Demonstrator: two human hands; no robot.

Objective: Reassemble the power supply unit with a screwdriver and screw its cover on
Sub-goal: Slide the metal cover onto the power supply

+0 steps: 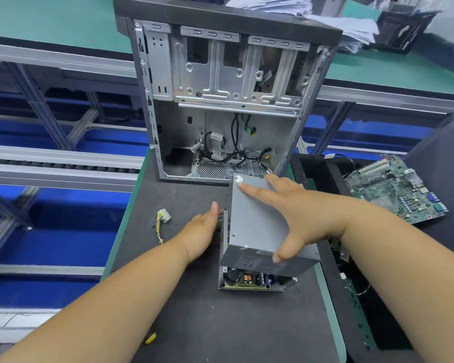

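Head view: the cover (257, 221) sits tilted over the PSU base (254, 282) on the mat (194, 310), near the case (220, 100). The right hand (307, 213) grips the cover, fingers spread on top, thumb on its near edge. The left hand (202, 231) rests with straight fingers against the unit's left side. The step seems to be seating the cover; next it must drop flush before screws go in.

Hidden, cropped and unreadable items

Power supply unit (254, 280): base interior mostly covered by the grey cover (257, 224); only a strip of components shows below the right hand's (299, 218) thumb. Left hand (203, 231): fingertips hidden behind the unit's left side, grip cannot be told. Yellow object (150, 337): beneath the left forearm, mostly hidden, identity unclear. Circuit board (396, 188): right of the right hand, fine parts too small to tell. Paper stack (346, 24): beyond both hands, blurred and cut by the top edge.
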